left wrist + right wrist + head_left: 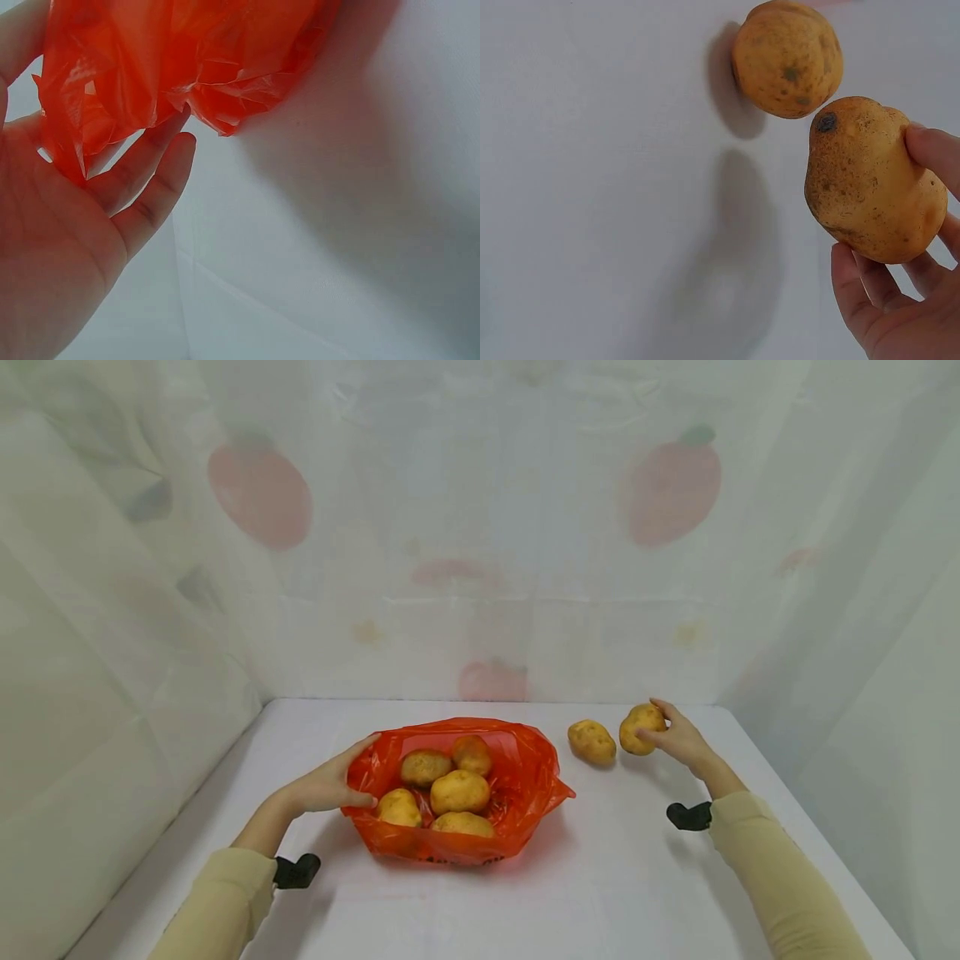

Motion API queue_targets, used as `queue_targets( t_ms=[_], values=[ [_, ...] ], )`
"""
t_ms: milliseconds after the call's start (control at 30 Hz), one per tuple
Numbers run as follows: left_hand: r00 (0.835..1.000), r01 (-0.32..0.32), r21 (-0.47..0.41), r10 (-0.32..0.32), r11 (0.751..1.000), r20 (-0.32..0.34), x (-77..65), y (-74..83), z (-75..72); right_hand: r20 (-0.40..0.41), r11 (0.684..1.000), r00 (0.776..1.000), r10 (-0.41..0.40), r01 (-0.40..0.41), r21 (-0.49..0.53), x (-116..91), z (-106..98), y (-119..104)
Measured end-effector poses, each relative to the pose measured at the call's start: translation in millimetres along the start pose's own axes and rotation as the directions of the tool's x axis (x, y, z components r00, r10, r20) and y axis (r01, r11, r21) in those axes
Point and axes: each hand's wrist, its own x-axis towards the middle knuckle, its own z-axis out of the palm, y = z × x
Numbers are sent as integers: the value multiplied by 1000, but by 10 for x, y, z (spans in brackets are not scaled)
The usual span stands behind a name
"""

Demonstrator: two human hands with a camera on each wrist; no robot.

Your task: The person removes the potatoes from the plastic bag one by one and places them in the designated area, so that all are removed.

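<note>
My left hand (327, 785) holds the left rim of a red plastic bag (525, 827), thumb toward the opening. In the left wrist view its fingers (154, 191) lie against the outside of the crinkled film. Several potatoes (460, 792) sit inside the bag, whose mouth faces up. Over at the back right, my right hand (684, 742) grips a potato (640, 729) between thumb and fingers. That potato (874, 180) shows a dark spot in the right wrist view, and its shadow falls apart from it on the table. Beside it lies another potato (592, 742).
A white-covered table (600, 893) carries everything. Pale sheeting with faded fruit prints (675, 489) hangs behind and along both sides. Dark wrist-worn pieces (297, 871) stick out near each sleeve cuff.
</note>
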Motion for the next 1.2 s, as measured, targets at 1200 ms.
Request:
queue_targets(
  t_ms=[1200],
  values=[
    [1000,-17,20,17,1000,3,45,-41,21,-13,989,1000,-21,19,-143,124,233,189]
  ],
)
